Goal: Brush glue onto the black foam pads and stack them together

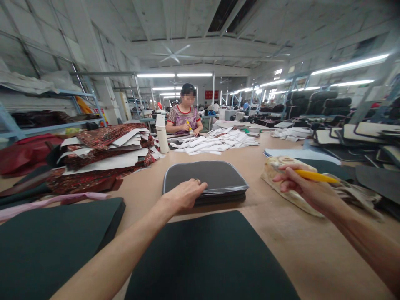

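Note:
My left hand (189, 192), with a ring on one finger, is closed at the front edge of a dark grey panel (203, 173). This rounded-corner panel with a pale edge is on top of a low stack; my fingertips are partly hidden. In my right hand (298, 185) is a slim yellow-handled tool (315, 176), its tapered end pointing right and its other end hidden. Just behind and below that hand stands a cream, residue-crusted container (271, 171). Nearest me lies a dark green sheet or stack (206, 258).
More dark green sheets (53, 241) lie left, before piled red-patterned pieces (103, 162). A white bottle (161, 137) stands by white strips (215, 141). Across the table (237, 225), a co-worker (186, 112) holds a yellow tool. Pale and black panels (362, 135) are stacked right.

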Available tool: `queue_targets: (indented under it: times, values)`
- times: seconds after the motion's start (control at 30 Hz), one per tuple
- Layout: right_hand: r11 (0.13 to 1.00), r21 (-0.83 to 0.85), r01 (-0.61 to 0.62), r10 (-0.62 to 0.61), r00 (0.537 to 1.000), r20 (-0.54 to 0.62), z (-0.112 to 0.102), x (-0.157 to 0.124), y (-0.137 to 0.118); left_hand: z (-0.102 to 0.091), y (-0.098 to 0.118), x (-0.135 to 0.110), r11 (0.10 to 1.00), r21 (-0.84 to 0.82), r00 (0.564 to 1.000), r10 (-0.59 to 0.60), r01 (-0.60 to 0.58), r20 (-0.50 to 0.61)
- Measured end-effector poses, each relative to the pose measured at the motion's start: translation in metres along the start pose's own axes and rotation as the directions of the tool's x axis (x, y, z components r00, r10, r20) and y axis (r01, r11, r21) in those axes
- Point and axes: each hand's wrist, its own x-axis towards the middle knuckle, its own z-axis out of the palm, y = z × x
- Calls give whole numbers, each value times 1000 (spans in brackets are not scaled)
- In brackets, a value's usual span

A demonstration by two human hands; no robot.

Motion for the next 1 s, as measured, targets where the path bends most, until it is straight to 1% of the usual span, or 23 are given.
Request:
queue_targets:
  times: [0.07, 0.13, 0.17, 0.23, 0.3, 0.33, 0.37, 0.4, 0.47, 0.5, 0.57, 0.67, 0.8, 0.83, 0.87, 0.9, 0.93, 0.97, 1.0]
  values:
    - [997, -70, 45, -43, 999, 20, -1, 0, 2, 5, 0, 2, 999, -6, 998, -43, 42, -46]
    - [970, -213, 115, -102, 992, 70, -3, 1, 6, 8, -3, 5, 995, -27, 989, -99, 97, -106]
    - [940, -303, 158, -135, 986, 95, -4, 2, 8, 7, -5, 6, 991, -42, 981, -128, 124, -142]
    - [846, -478, 236, -202, 972, 123, -5, 5, 13, -1, -12, 6, 981, -76, 955, -191, 178, -227]
    - [751, -593, 291, -269, 955, 128, -3, 8, 17, -18, -17, 0, 968, -110, 910, -250, 226, -329]
    - [712, -629, 312, -299, 945, 129, -1, 10, 18, -29, -18, -5, 965, -133, 884, -261, 227, -388]
    - [679, -656, 329, -327, 936, 131, 3, 11, 17, -40, -18, -12, 966, -155, 859, -254, 206, -444]
    - [651, -676, 345, -354, 926, 132, 8, 12, 15, -50, -17, -21, 972, -183, 829, -222, 147, -513]
    - [610, -698, 375, -405, 905, 132, 19, 13, 9, -69, -10, -40, 979, -201, 794, -147, 32, -589]
    - [599, -699, 390, -431, 893, 129, 25, 12, 4, -75, -4, -49, 980, -198, 787, -117, -7, -606]
    - [603, -678, 419, -466, 876, 127, 35, 10, -6, -84, 9, -68, 984, -178, 795, -84, -31, -601]
    - [674, -582, 454, -466, 873, 142, 47, -1, -20, -93, 32, -92, 991, -133, 809, -54, -30, -586]
    - [779, -410, 474, -424, 881, 212, 52, -27, -37, -108, 60, -118, 994, -104, 799, -36, -34, -600]
    - [792, -382, 476, -425, 879, 214, 52, -36, -42, -111, 65, -125, 995, -98, 783, -43, -22, -620]
    - [799, -366, 478, -435, 878, 199, 52, -45, -46, -114, 68, -133, 995, -98, 754, -68, 5, -653]
    - [798, -364, 480, -450, 877, 169, 51, -54, -52, -114, 70, -140, 992, -118, 707, -114, 43, -698]
    - [795, -374, 479, -464, 876, 135, 50, -63, -57, -112, 70, -148, 982, -172, 646, -183, 81, -741]
    - [795, -383, 471, -470, 877, 103, 48, -72, -62, -107, 69, -156, 958, -268, 577, -276, 101, -769]
    - [800, -389, 456, -466, 882, 76, 47, -81, -67, -100, 67, -164, 913, -398, 514, -385, 90, -766]
